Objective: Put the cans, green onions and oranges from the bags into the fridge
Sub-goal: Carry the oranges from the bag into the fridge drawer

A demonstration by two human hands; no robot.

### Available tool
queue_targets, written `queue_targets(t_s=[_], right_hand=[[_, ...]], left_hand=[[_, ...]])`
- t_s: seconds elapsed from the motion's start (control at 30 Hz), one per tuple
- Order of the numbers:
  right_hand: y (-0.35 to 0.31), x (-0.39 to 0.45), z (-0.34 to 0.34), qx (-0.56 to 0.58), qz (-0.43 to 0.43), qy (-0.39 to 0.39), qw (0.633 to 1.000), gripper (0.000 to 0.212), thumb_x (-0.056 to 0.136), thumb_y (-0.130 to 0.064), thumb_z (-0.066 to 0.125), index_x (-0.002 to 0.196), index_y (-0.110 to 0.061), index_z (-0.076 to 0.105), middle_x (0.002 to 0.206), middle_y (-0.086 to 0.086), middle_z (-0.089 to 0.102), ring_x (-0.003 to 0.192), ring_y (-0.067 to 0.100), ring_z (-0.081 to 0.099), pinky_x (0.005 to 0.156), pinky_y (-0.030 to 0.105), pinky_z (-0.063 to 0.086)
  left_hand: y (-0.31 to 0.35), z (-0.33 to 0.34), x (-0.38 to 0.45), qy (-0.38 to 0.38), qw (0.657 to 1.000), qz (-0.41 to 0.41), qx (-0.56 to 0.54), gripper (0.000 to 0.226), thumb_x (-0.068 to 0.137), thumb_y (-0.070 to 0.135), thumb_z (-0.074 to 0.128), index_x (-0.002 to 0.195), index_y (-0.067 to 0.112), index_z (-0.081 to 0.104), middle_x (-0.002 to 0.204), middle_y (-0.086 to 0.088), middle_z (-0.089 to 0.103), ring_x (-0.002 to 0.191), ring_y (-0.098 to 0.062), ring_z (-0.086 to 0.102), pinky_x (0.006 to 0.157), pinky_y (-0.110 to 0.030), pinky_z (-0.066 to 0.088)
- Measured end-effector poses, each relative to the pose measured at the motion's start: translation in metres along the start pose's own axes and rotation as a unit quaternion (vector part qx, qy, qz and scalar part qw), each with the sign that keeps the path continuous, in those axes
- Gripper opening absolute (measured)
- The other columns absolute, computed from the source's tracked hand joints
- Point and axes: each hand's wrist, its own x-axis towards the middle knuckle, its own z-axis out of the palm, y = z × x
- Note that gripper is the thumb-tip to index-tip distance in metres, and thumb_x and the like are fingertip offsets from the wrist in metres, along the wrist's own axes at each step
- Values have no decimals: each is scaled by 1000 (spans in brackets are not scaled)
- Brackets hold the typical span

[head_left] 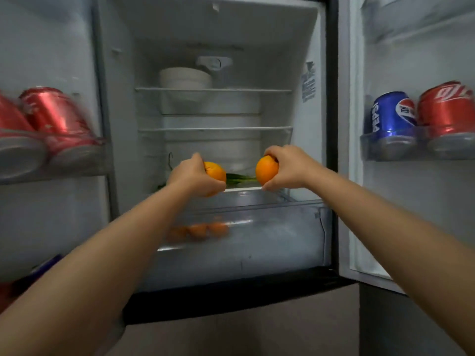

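Both hands are inside the fridge, above the drawer: the left hand wraps 1 orange, the right hand another orange. They look firm, round and fairly heavy, with grippy peel; a whole-palm hold suits them, since they would roll if set down carelessly

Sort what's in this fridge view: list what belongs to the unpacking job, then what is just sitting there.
Job:
left hand gripping an orange
right hand gripping another orange
oranges in the drawer
green onions
red cans
blue can
red can

Just there:
white bowls
sticker
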Motion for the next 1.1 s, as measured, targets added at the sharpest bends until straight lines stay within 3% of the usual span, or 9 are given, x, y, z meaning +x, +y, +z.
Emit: queue_targets(t_s=[0.2, 0.27, 0.37, 0.53, 0.6, 0.7, 0.83, 1.0, 1.1], right_hand=[[54, 123, 38, -87, -61, -158, 982, 61, 72, -33, 76, 124, -16, 50, 125, 7, 54, 100, 23, 51, 78, 31, 46], [67, 156, 60, -109, -58, -227, 966, 61, 71, -32, 77, 124, -16, 51, 122, 6, 54, 99, 23, 55, 81, 36, 54], [84, 193, 85, -105, -12, -312, 944, 65, 72, -24, 76, 129, -14, 47, 123, 6, 47, 104, 28, 55, 70, 36, 56], [109, 236, 119, -179, 54, -425, 886, 67, 75, -29, 74, 131, -6, 46, 137, 14, 47, 115, 32, 56, 52, 26, 54], [114, 245, 134, -198, 61, -461, 863, 67, 78, -30, 71, 134, -7, 43, 140, 15, 45, 112, 29, 56, 56, 26, 54], [123, 249, 153, -152, 56, -487, 858, 66, 84, -22, 66, 140, -12, 32, 145, 13, 35, 117, 31, 51, 74, 33, 52], [132, 255, 187, -167, 8, -515, 840, 62, 84, -24, 65, 137, -14, 34, 142, 12, 38, 118, 31, 52, 78, 34, 51], [139, 260, 227, -206, -99, -446, 865, 62, 80, -29, 69, 131, -9, 39, 134, 15, 47, 119, 33, 51, 97, 40, 48], [141, 252, 248, -189, -119, -420, 880, 61, 82, -28, 67, 131, -7, 38, 133, 17, 47, 119, 33, 49, 97, 37, 44]], left_hand=[[2, 52, 101, -101, 991, -22, 82, 63, 76, 38, 72, 125, 11, 43, 127, -11, 49, 104, -26, 52, 80, -36, 52], [1, 74, 125, -157, 980, -24, 118, 65, 77, 37, 72, 128, 11, 41, 129, -10, 47, 103, -25, 52, 71, -32, 54], [-2, 107, 156, -238, 956, -22, 168, 68, 75, 35, 74, 129, 10, 41, 130, -11, 46, 108, -29, 56, 57, -27, 51], [-4, 158, 195, -321, 927, 22, 189, 68, 76, 34, 75, 129, 5, 45, 124, -11, 52, 111, -31, 60, 73, -31, 51], [-5, 177, 203, -331, 916, 68, 217, 66, 77, 35, 73, 129, 5, 44, 123, -13, 55, 111, -31, 59, 80, -35, 50], [-17, 204, 209, -324, 909, 134, 226, 73, 81, 31, 70, 136, 5, 30, 133, -15, 49, 119, -30, 52, 90, -35, 45], [-33, 233, 222, -336, 910, 143, 199, 70, 84, 29, 68, 135, 2, 28, 131, -17, 49, 118, -31, 52, 88, -33, 44], [-42, 258, 235, -352, 910, 119, 183, 67, 82, 37, 68, 131, 5, 34, 130, -14, 51, 117, -29, 53, 90, -34, 45], [-48, 266, 237, -350, 910, 115, 188, 64, 83, 40, 66, 128, 5, 38, 129, -14, 52, 117, -28, 53, 91, -34, 45]])
